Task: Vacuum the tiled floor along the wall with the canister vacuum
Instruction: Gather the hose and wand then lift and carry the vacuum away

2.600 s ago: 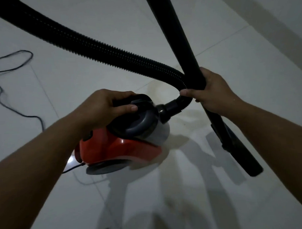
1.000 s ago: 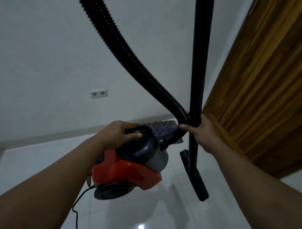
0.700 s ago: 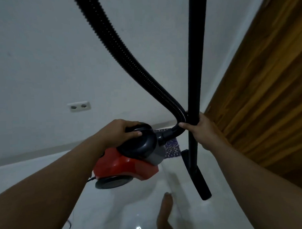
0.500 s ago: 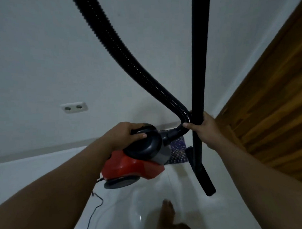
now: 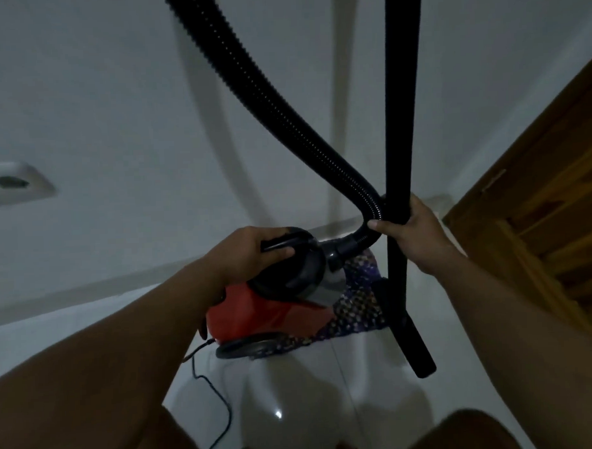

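A red and grey canister vacuum [image 5: 257, 318] hangs just above the white tiled floor [image 5: 293, 392]. My left hand [image 5: 245, 253] is shut on its dark top handle. A ribbed black hose [image 5: 277, 107] curves up from the vacuum's front and out of the top of the view. My right hand [image 5: 414, 232] grips the straight black wand [image 5: 400, 120] together with the hose's bend. The wand's nozzle end [image 5: 422, 361] hangs a little off the floor. The white wall [image 5: 116, 113] stands close ahead.
A patterned mat [image 5: 358, 309] lies on the floor by the wall, behind the vacuum. A wooden door [image 5: 539, 215] stands at the right. A wall socket [image 5: 11, 185] is at the left. The power cord [image 5: 213, 405] trails on the floor. My knees show at the bottom edge.
I have carried the vacuum from open floor toward the wall and door. The wall, mat and socket have come much closer. Both hands keep the same grips.
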